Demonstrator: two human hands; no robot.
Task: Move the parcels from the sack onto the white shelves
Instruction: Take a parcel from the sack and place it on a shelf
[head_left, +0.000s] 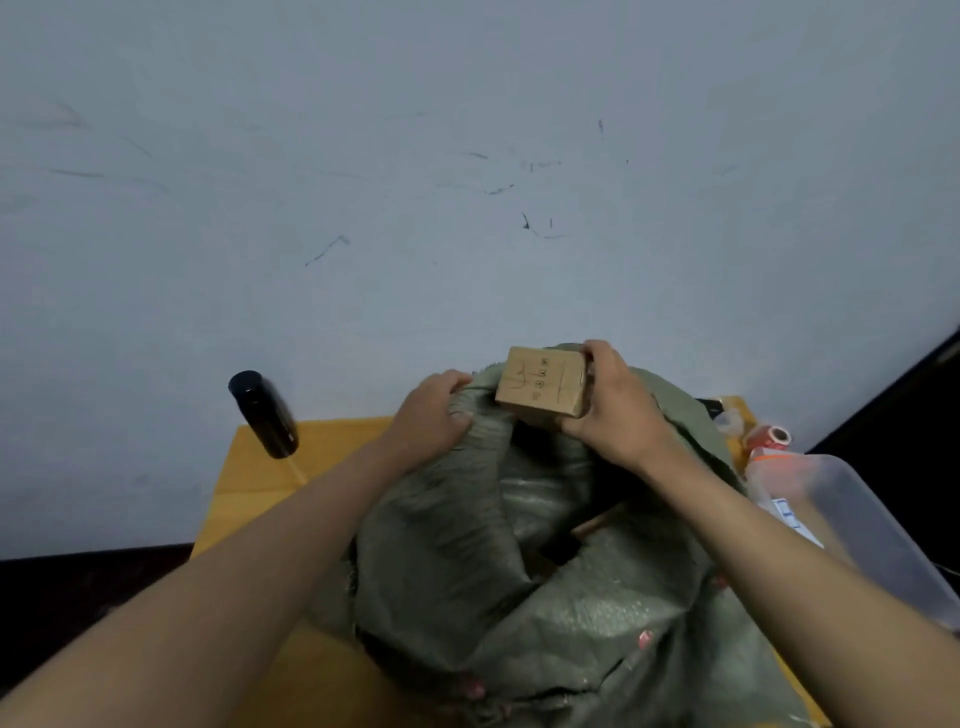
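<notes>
Right hand (618, 410) fingers clamped round small brown cardboard parcel (541, 383), held just above mouth of grey-green woven sack (519, 571). Left hand (428, 418) fingers curled, gripping sack's rim. Sack sits on yellow table (249, 483); black cylindrical bottle (263, 414) at the table's left.

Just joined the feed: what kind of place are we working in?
Probably a small parcel-sorting or storeroom corner: a woven green sack of parcels on a yellow table against a scuffed wall, with a cardboard box held above it.
</notes>
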